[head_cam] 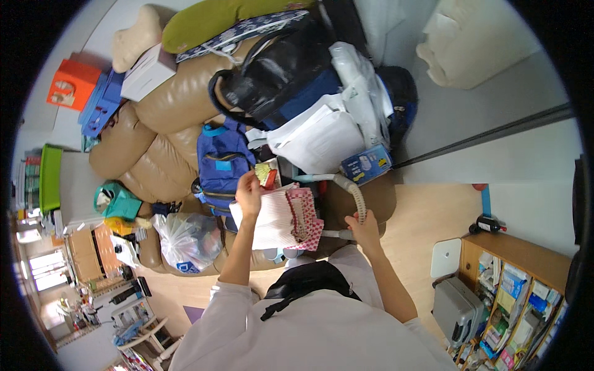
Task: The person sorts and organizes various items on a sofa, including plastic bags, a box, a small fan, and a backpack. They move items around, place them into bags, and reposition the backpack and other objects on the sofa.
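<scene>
My right hand (365,229) grips the ribbed beige section of a curved handle (356,197), whose grey ends run left towards a pile on the brown leather sofa. My left hand (249,195) is at the upper left edge of a folded, pink-and-white striped cloth (269,220) with a red checked border. Whether its fingers pinch anything is unclear. Just past those fingertips lies a yellow-and-red packet (266,176). The cloth hides most of what lies beneath it. A blue backpack (222,162) rests left of my left hand.
White bags (320,139), a blue box (366,164) and a large black bag (283,69) crowd the sofa (174,111). A tied plastic bag (188,241) sits at left. A grey suitcase (457,308) stands by a wooden bookshelf (519,259) at right.
</scene>
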